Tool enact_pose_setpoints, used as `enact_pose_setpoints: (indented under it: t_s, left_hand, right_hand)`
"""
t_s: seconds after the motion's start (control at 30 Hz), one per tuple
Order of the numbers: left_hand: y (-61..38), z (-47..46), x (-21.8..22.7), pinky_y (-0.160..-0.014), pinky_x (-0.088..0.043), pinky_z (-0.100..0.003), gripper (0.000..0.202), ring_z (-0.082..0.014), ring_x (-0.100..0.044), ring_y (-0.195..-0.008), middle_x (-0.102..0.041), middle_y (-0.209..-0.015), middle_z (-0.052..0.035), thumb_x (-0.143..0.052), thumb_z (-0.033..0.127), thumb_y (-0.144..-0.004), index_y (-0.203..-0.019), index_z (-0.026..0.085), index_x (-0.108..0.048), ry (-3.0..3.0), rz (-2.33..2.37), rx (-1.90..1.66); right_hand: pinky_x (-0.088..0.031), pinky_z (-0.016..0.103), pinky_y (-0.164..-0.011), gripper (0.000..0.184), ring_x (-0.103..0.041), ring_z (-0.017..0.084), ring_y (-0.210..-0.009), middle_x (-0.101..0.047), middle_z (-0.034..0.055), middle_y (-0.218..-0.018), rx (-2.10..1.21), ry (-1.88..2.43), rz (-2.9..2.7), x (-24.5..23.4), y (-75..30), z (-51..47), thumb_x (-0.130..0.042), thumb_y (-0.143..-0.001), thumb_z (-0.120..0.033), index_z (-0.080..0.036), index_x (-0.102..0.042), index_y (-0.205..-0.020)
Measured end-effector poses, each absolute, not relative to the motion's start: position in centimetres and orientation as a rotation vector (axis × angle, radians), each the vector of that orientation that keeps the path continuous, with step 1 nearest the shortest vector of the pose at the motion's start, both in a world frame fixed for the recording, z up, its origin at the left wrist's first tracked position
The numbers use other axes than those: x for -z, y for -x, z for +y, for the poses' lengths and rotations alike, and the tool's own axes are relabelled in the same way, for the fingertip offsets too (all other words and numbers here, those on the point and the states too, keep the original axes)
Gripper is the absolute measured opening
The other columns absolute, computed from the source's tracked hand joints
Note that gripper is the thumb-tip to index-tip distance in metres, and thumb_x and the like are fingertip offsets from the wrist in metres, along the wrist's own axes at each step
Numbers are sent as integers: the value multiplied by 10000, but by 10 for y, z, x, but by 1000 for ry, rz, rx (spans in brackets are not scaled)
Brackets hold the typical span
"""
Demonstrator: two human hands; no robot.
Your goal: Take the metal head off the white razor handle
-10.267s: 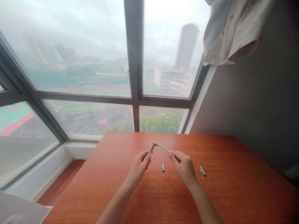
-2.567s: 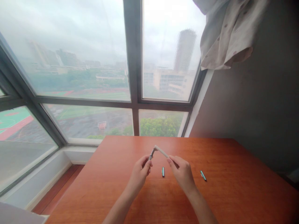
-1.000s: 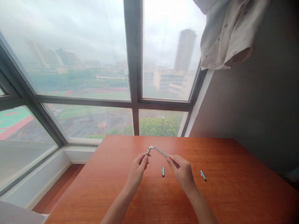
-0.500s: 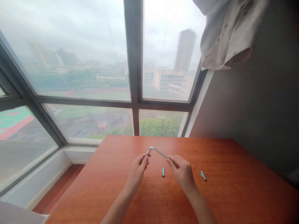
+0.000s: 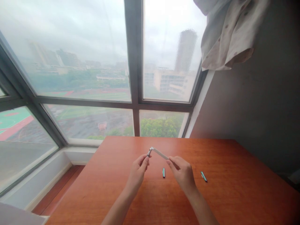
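Observation:
Above the table, my left hand (image 5: pixel 138 170) is closed around a razor handle (image 5: pixel 149 152), whose bare silver head end points up, with no cartridge on it. My right hand (image 5: pixel 182 172) pinches a slim whitish stick (image 5: pixel 160 153), possibly a small brush. The stick slants up to the left, and its far tip meets the top of the razor handle. Between and below the hands a razor cartridge (image 5: pixel 163 172), green, white and black, lies on the table. Another razor cartridge (image 5: pixel 203 176) lies right of my right hand. My fingers hide the lower ends of both held things.
The reddish-brown wooden table (image 5: pixel 98 187) reaches to the large framed window (image 5: pixel 133 103). A grey wall (image 5: pixel 225 106) stands at the right. Pale cloth (image 5: pixel 229 37) with dark spots hangs at the upper right.
The stick's tip and my right hand have shifted very slightly left along the top of the razor handle. My left hand and both cartridges have stayed in place.

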State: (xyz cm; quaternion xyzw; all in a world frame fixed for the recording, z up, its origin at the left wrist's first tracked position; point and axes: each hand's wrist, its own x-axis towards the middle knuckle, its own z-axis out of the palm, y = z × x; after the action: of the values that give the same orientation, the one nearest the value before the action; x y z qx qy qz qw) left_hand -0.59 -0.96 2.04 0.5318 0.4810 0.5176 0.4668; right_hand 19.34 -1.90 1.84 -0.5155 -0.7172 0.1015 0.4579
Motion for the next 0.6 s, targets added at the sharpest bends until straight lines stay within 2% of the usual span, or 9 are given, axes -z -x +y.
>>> enact_pose_setpoints:
  t_s: [0.4,0.6]
  left_hand:
    - [8,-8,-19,-525,-308,-219,364,-110,-380,-558,-449,-657,17,-512,443,-844,-993,142,-653,-1337,1157,-1242]
    - [7,-8,-19,-523,-310,-219,364,-108,-381,-555,-445,-651,19,-516,444,-842,-995,145,-655,-1337,1151,-1253]
  right_hand:
    - [-407,214,-577,242,-539,126,-559,-619,23,-672,-194,1254,-1772,-16,-194,-17,-505,-896,-340,-196,-699,-872]
    - [-418,218,-601,230,-559,135,-596,-633,31,-705,-228,1248,-1774,-17,-195,-18,-511,-895,-331,-195,-695,-880]
